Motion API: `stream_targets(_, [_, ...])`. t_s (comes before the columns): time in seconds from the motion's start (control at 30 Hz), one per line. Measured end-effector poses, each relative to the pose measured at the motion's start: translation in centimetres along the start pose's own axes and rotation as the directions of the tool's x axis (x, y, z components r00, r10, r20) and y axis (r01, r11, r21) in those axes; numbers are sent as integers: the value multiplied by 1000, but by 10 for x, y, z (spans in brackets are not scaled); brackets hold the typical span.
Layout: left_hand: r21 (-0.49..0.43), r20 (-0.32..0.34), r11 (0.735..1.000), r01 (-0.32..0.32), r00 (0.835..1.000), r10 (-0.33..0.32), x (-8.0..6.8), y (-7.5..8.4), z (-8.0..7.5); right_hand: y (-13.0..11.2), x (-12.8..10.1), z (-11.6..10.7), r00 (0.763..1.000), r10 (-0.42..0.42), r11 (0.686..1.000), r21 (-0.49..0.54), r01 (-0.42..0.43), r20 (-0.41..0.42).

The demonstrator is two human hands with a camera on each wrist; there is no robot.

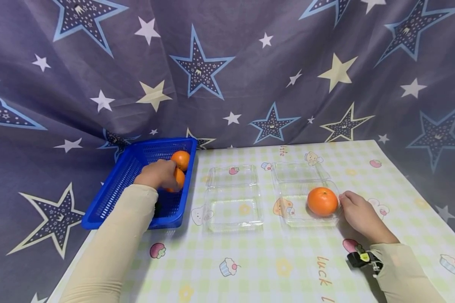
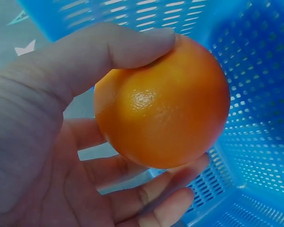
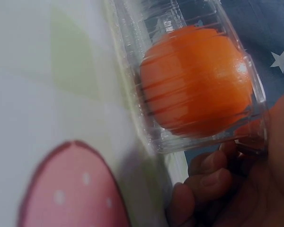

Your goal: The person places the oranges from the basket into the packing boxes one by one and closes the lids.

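Left hand [image 1: 157, 173]: fingers curled round a round orange fruit [image 2: 163, 101], inside the blue perforated plastic basket [image 1: 110, 198]; another orange [image 1: 180, 159] just beyond the grip.
Right hand [image 1: 360, 212]: fingertips against the clear plastic clamshell box [image 1: 293, 216], already holding one orange [image 1: 322, 201]; whether they pinch it is unclear.
Second clear clamshell box [image 1: 233, 210]: unfilled.

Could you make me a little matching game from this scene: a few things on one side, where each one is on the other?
Things:
1. orange
2. second orange
3. third orange
4. empty box

Places:
A. held in the left hand
B. lying in the basket
C. in the box by the right hand
D. between basket and filled box

Pairs: 1-C, 2-A, 3-B, 4-D
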State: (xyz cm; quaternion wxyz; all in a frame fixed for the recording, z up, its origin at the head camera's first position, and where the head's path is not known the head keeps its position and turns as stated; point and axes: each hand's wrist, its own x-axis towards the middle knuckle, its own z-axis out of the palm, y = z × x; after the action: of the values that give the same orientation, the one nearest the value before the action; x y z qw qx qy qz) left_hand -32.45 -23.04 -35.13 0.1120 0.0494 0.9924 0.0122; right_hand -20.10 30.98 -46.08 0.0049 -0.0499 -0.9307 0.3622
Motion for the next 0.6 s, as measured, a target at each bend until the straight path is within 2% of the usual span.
stream_targets(0.3, [-14,-109,1000,-10,994,8,-6,-2,-8,0,-1,1,1000,8,1000,-8,-8,8])
stream_targets(0.6, [-37,-230,999,27,973,-35,-19,4,-21,1,0,0,1000,-5,1000,-9,5,1])
